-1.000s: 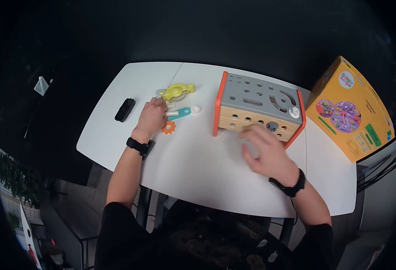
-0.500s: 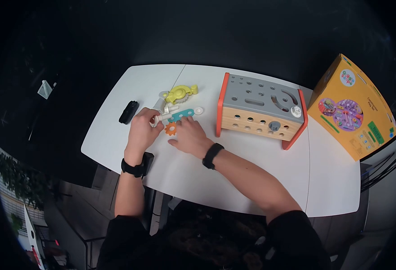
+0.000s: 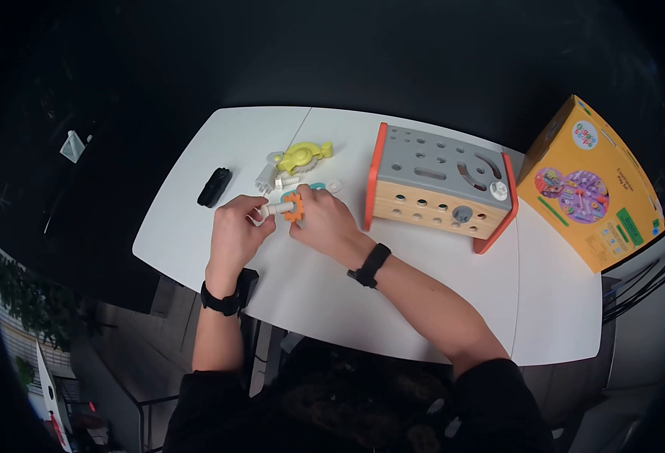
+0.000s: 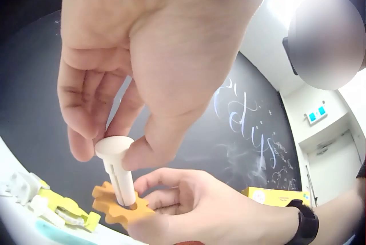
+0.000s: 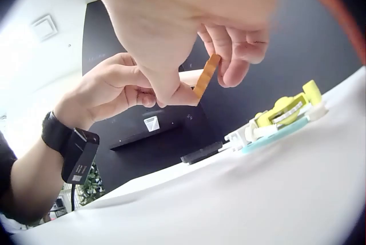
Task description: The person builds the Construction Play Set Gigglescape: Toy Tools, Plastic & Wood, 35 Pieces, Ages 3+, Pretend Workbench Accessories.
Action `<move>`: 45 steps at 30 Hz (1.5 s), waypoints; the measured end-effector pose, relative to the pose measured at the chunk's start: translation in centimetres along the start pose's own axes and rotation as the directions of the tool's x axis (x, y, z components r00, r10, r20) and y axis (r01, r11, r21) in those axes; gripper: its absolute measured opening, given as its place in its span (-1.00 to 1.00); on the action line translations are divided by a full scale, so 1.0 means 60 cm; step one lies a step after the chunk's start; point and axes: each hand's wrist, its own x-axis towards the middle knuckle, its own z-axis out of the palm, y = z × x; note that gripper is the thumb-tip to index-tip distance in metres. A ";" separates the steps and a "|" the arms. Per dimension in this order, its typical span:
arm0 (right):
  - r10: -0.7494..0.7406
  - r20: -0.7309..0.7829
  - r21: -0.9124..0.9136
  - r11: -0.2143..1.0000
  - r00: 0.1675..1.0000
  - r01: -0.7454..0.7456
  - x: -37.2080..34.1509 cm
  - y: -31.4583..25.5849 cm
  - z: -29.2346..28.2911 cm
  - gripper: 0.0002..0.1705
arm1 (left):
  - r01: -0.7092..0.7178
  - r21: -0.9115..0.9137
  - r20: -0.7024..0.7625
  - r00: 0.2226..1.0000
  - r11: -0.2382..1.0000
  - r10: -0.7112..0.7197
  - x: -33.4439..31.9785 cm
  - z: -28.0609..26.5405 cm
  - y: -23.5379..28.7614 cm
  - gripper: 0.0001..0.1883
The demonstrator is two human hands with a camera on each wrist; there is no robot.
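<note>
In the head view my left hand (image 3: 234, 235) pinches a white toy peg (image 4: 120, 176) by its wide round head, thumb against fingers. My right hand (image 3: 331, 226) holds an orange toy gear (image 3: 295, 208) on edge by its rim. The slotted end of the peg meets the hole in the middle of the gear, as the left wrist view shows. Both parts are held above the table (image 5: 274, 193), seen in the right wrist view. Just beyond the hands lie a white screw (image 3: 289, 181) and a teal strip (image 3: 317, 186), which my right hand partly covers.
A yellow-green toy piece (image 3: 301, 157) and a grey piece (image 3: 267, 178) lie farther back. A black object (image 3: 214, 187) sits at left. To the right stand a toy workbench (image 3: 434, 164) with a grey holed top and a yellow box (image 3: 593, 185).
My right hand has come from beside the workbench across to the left and lifted the orange gear off the table. The left hand has raised the white peg, which now meets the gear.
</note>
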 end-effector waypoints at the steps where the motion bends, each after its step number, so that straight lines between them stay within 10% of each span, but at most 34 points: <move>1: -0.058 -0.036 0.042 0.997 0.998 0.060 -0.005 -0.001 -0.009 -0.47 | -0.004 -0.011 0.001 1.000 1.000 0.004 -0.002 -0.001 0.007 -0.71; 22: 0.115 -0.150 0.583 0.812 0.982 -0.006 -0.121 0.002 -0.124 -0.58 | -0.463 -0.161 -0.178 0.882 0.871 0.436 -0.006 0.037 0.147 -0.58; 29: 0.026 -0.145 0.441 0.897 0.989 0.041 -0.177 0.014 -0.170 -0.64 | -0.338 -0.296 0.181 0.898 0.893 0.400 -0.008 0.057 0.168 -0.59; 45: 0.218 -0.165 0.352 0.924 0.962 -0.149 -0.235 0.092 -0.223 -0.67 | -0.638 -0.246 0.168 0.714 0.730 0.680 0.065 0.138 0.232 -0.40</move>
